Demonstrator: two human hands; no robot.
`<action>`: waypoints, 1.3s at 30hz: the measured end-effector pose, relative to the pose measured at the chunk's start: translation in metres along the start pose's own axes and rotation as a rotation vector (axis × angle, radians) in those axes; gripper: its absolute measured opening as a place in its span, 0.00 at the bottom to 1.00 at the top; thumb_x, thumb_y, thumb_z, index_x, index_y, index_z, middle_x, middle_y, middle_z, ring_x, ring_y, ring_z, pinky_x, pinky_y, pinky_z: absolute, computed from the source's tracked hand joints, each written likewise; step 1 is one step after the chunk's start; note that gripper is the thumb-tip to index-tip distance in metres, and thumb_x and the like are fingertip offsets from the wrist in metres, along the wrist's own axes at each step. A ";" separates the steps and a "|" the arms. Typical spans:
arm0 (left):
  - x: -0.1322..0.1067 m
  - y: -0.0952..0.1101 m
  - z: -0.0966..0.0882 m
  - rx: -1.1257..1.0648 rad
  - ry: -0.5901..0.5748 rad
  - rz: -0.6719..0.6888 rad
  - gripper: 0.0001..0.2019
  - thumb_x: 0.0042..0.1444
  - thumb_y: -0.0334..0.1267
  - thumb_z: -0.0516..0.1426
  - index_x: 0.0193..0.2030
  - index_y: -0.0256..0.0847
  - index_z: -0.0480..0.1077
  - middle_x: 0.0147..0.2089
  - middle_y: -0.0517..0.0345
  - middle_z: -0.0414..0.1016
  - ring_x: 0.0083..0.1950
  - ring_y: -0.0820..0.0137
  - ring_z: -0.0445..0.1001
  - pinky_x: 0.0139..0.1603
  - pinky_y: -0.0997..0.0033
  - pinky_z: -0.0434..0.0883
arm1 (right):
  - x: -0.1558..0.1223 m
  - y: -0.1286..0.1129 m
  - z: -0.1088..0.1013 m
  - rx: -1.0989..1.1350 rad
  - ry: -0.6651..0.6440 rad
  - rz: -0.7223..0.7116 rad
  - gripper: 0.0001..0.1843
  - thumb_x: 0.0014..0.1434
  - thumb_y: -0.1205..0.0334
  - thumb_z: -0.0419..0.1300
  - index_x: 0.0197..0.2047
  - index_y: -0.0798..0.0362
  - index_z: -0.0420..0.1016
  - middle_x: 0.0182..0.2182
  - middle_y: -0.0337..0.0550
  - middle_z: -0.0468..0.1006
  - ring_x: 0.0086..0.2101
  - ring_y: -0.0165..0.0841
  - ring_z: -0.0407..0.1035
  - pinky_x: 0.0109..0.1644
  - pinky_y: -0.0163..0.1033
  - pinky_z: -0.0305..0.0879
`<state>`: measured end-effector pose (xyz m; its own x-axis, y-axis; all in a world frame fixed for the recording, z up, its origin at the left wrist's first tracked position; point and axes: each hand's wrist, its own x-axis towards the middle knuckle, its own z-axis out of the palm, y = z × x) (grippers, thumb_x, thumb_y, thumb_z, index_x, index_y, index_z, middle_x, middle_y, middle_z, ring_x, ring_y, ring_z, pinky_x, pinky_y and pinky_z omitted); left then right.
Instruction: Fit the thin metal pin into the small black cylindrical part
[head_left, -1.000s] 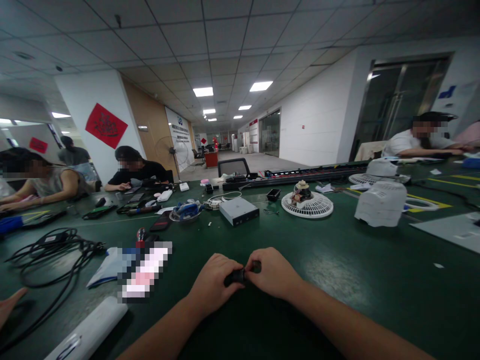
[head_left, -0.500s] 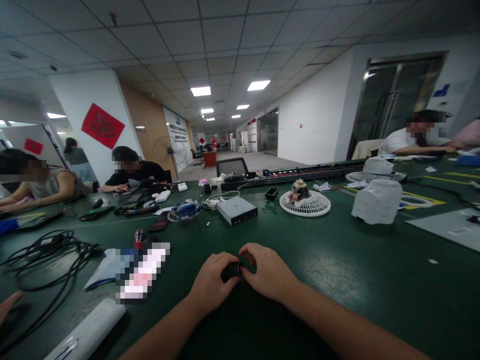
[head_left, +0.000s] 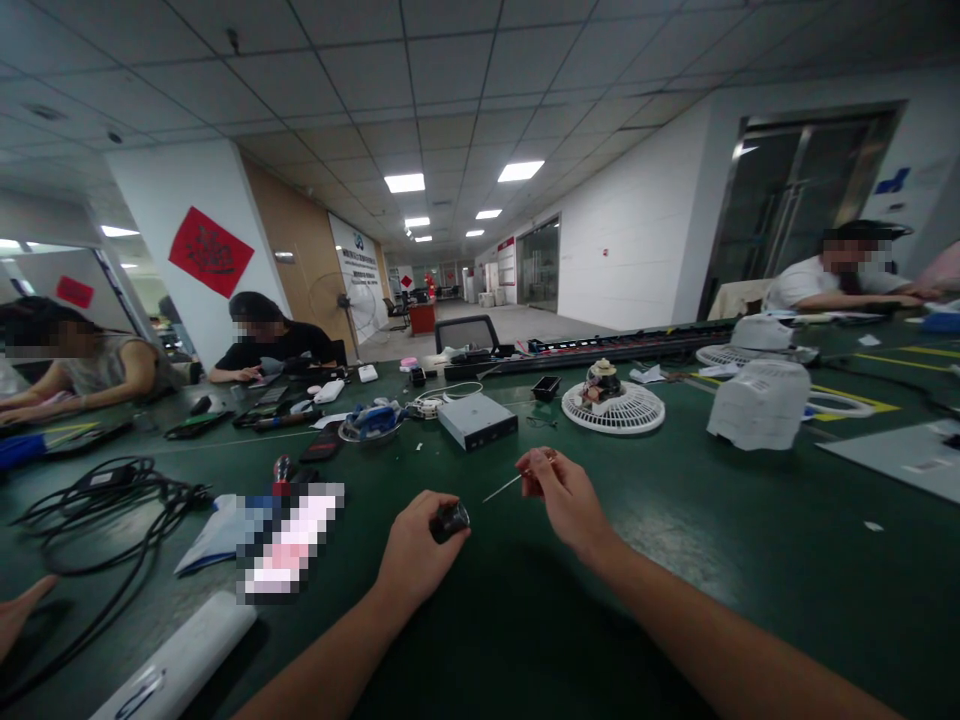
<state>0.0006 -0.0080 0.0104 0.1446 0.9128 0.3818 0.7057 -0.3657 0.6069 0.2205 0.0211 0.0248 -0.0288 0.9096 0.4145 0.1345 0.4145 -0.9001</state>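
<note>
In the head view my left hand (head_left: 420, 550) is closed around a short black cylinder (head_left: 452, 520), its rounded end with a shiny rim facing right. My right hand (head_left: 561, 500), higher and to the right, pinches a thin metal rod (head_left: 501, 489) that points down and left toward the cylinder. A gap separates the rod's tip from the cylinder. The part of the rod inside my fingers is hidden, so I cannot tell whether it has a handle. Both hands are above the green tabletop (head_left: 480, 640).
Beyond my hands sit a silver disc drive (head_left: 477, 420), a white fan grille with a motor (head_left: 613, 408) and a white housing (head_left: 760, 405). Black cables (head_left: 97, 520), a red-handled tool (head_left: 281, 474) and a long white case (head_left: 180, 660) lie left. Another person's hand (head_left: 26, 610) reaches in at the left edge.
My hands were together at the black cylinder. My right hand has moved up and right, away from it, and the thin metal rod now shows in its fingers. My left hand has shifted slightly.
</note>
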 end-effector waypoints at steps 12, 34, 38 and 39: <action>-0.002 0.000 0.004 -0.042 0.043 0.203 0.12 0.49 0.31 0.64 0.42 0.43 0.73 0.41 0.57 0.75 0.43 0.66 0.74 0.44 0.66 0.70 | -0.002 0.004 0.010 0.021 -0.222 0.004 0.19 0.63 0.46 0.54 0.37 0.55 0.73 0.28 0.43 0.79 0.30 0.33 0.71 0.32 0.37 0.63; 0.001 -0.006 0.004 -0.011 0.034 0.140 0.16 0.48 0.31 0.65 0.45 0.44 0.75 0.43 0.57 0.76 0.44 0.66 0.75 0.48 0.65 0.71 | 0.001 0.012 0.008 0.128 -0.327 0.047 0.17 0.62 0.47 0.56 0.39 0.54 0.73 0.32 0.44 0.78 0.34 0.35 0.73 0.32 0.37 0.63; 0.001 -0.008 0.005 0.006 0.033 0.130 0.16 0.48 0.30 0.65 0.45 0.44 0.75 0.43 0.58 0.76 0.44 0.66 0.75 0.47 0.66 0.71 | 0.000 0.011 0.009 0.157 -0.359 0.073 0.18 0.62 0.45 0.55 0.38 0.53 0.72 0.31 0.43 0.78 0.32 0.35 0.73 0.29 0.37 0.63; 0.002 -0.009 0.005 0.007 0.035 0.129 0.16 0.48 0.30 0.65 0.46 0.44 0.75 0.44 0.58 0.76 0.44 0.66 0.75 0.47 0.65 0.71 | 0.000 0.011 0.009 0.156 -0.347 0.073 0.19 0.62 0.45 0.55 0.38 0.53 0.72 0.31 0.43 0.78 0.32 0.35 0.73 0.29 0.36 0.62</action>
<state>-0.0017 -0.0025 0.0023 0.2098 0.8515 0.4806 0.6877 -0.4779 0.5466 0.2129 0.0257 0.0141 -0.3616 0.8819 0.3025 -0.0032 0.3233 -0.9463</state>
